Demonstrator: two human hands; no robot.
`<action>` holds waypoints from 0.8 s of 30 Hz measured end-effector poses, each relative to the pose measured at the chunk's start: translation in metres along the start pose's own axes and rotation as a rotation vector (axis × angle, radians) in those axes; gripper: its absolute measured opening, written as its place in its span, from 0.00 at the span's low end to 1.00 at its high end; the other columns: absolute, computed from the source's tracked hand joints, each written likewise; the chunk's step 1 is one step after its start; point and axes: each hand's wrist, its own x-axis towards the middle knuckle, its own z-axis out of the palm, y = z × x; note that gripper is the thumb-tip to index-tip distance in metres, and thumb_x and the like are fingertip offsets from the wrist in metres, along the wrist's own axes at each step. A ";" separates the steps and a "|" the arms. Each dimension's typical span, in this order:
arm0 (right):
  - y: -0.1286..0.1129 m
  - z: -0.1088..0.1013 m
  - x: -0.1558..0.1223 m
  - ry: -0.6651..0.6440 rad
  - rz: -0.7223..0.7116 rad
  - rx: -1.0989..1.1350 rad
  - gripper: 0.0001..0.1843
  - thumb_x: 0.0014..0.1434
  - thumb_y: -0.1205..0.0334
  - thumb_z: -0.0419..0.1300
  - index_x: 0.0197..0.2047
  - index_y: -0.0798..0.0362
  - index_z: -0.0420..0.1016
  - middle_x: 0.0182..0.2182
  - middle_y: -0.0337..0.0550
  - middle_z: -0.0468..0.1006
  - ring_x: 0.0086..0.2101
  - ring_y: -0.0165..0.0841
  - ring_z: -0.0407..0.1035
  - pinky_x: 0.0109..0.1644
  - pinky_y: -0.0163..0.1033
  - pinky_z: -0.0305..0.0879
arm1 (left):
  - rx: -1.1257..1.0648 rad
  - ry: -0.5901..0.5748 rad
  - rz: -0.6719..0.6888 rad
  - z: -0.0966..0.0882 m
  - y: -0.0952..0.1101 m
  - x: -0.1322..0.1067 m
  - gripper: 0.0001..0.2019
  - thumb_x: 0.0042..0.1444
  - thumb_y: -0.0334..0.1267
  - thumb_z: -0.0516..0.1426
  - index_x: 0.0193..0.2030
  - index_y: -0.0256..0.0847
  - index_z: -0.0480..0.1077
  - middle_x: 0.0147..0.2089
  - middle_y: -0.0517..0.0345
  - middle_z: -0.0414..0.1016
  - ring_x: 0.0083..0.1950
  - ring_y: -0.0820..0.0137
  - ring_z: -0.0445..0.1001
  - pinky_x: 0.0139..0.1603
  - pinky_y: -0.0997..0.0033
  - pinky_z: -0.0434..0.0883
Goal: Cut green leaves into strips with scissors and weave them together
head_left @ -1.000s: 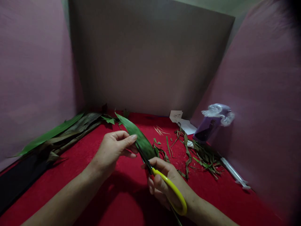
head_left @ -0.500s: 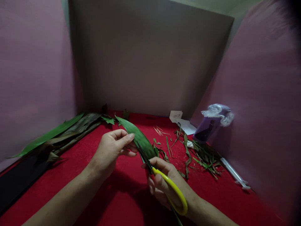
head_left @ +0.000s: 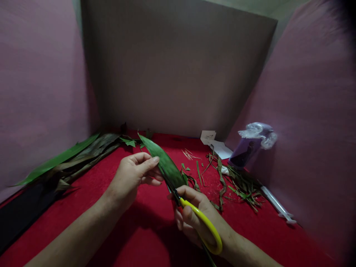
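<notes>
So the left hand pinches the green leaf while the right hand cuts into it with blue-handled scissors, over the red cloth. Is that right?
One detail is off: the head view shows the scissors have a yellow handle, not a blue one. The rest holds: the left hand pinches the green leaf while the right hand cuts into it, over the red cloth.

Boxed in on three sides, dimly lit: facing a grey-brown board (head_left: 178, 66) straight ahead, flanked by a pink panel (head_left: 41, 81) at left and a pink wall (head_left: 306, 111) at right, floored with red cloth (head_left: 144, 230), fading to shadow top right
</notes>
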 end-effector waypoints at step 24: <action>0.000 0.002 0.001 0.031 -0.010 0.039 0.30 0.45 0.42 0.63 0.41 0.52 0.58 0.17 0.29 0.66 0.10 0.15 0.48 0.10 0.22 0.46 | 0.057 -0.008 0.024 -0.002 0.000 0.000 0.11 0.48 0.41 0.60 0.24 0.37 0.66 0.23 0.57 0.74 0.26 0.70 0.73 0.25 0.71 0.73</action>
